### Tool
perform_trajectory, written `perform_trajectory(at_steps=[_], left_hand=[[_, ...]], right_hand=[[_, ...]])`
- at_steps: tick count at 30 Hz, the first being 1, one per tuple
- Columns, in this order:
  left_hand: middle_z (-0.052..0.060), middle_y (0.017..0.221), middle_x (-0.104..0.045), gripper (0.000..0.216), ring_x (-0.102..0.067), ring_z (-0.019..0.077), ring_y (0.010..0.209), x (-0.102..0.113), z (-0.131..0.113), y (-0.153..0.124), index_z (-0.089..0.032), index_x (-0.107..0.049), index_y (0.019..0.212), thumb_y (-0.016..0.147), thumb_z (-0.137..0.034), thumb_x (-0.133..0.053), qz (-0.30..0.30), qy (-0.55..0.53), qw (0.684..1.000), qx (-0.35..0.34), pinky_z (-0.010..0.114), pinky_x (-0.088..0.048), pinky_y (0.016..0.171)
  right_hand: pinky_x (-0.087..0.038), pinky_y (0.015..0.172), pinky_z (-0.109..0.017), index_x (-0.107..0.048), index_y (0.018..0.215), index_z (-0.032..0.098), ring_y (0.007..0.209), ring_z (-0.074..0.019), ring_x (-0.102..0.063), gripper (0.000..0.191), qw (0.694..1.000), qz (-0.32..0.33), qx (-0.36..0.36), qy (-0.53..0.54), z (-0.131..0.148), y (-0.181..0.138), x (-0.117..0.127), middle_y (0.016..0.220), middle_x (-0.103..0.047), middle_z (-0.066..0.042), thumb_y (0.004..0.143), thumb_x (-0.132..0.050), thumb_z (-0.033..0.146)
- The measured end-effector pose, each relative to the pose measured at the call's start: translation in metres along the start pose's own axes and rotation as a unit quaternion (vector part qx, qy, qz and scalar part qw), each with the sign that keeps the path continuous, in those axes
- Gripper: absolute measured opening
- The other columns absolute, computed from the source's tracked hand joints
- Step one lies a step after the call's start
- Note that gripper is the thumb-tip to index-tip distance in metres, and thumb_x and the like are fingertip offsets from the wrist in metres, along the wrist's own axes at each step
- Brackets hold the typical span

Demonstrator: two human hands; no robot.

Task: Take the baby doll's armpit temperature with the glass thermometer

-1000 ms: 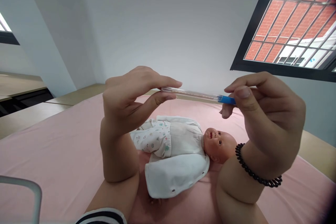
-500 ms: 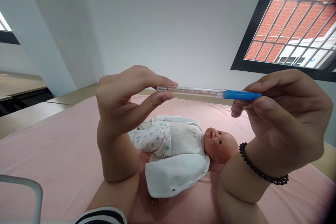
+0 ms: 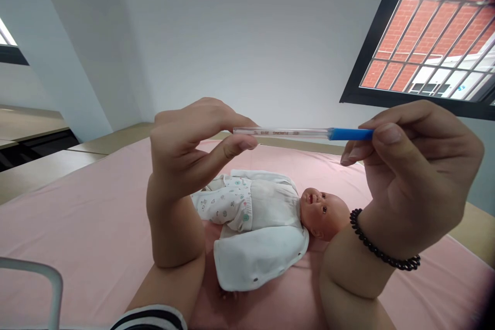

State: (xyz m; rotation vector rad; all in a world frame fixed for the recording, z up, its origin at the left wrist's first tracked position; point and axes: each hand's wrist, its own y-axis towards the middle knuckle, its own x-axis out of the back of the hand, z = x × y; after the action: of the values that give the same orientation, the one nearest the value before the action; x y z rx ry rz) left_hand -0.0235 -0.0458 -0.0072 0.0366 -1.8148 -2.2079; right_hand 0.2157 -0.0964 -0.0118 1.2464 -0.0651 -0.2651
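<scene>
Pink sheet (image 3: pixel 77 216), slim, seemingly glass thermometer (image 3: pixel 294 133) pinched level between hands

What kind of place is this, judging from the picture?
Probably an infant-care training room: a baby doll lies on a pink-sheeted bed, both hands hold up a glass thermometer, and a barred window shows brick outside.

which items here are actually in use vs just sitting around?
In use:
thermometer, level, held at both ends
left hand, pinching the clear end
right hand, pinching the blue end

Sitting around:
doll, lying on the pink sheet below the hands
metal rail
window
</scene>
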Motion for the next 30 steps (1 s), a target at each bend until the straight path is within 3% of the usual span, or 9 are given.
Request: perform_trajectory(at_steps=[14,24,30], left_hand=[[0.000,0.059,-0.066,0.032,-0.064,0.0181,0.059,-0.0006,-0.0026,-0.0002,-0.029,-0.069,0.072,0.093,-0.053,-0.065,0.014,0.026,0.998,0.053,0.036,-0.055,0.055],[-0.002,0.049,-0.058,0.041,-0.062,0.0175,0.056,-0.0003,-0.0046,-0.0002,-0.028,-0.066,0.066,0.094,-0.057,-0.061,0.030,0.007,0.998,0.052,0.036,-0.054,0.056],[-0.002,0.049,-0.058,0.042,-0.062,0.0167,0.056,0.0013,-0.0023,0.0005,-0.026,-0.064,0.065,0.096,-0.055,-0.060,0.042,-0.010,0.998,0.042,0.034,-0.053,0.056]], right_hand=[[-0.033,0.044,-0.038,-0.068,0.070,0.025,0.047,-0.0176,-0.050,0.018,0.999,-0.009,-0.020,-0.038,0.0020,0.0008,-0.0008,0.056,-0.057,0.000,0.088,-0.071,0.025],[-0.032,0.042,-0.036,-0.063,0.062,0.025,0.043,-0.0164,-0.047,0.029,0.998,-0.008,-0.026,-0.052,-0.0021,0.0005,0.0011,0.051,-0.053,0.001,0.089,-0.071,0.032],[-0.031,0.042,-0.035,-0.068,0.065,0.021,0.043,-0.0156,-0.047,0.025,0.999,-0.007,-0.028,-0.031,-0.0002,-0.0003,0.0001,0.051,-0.055,0.000,0.089,-0.072,0.027]])
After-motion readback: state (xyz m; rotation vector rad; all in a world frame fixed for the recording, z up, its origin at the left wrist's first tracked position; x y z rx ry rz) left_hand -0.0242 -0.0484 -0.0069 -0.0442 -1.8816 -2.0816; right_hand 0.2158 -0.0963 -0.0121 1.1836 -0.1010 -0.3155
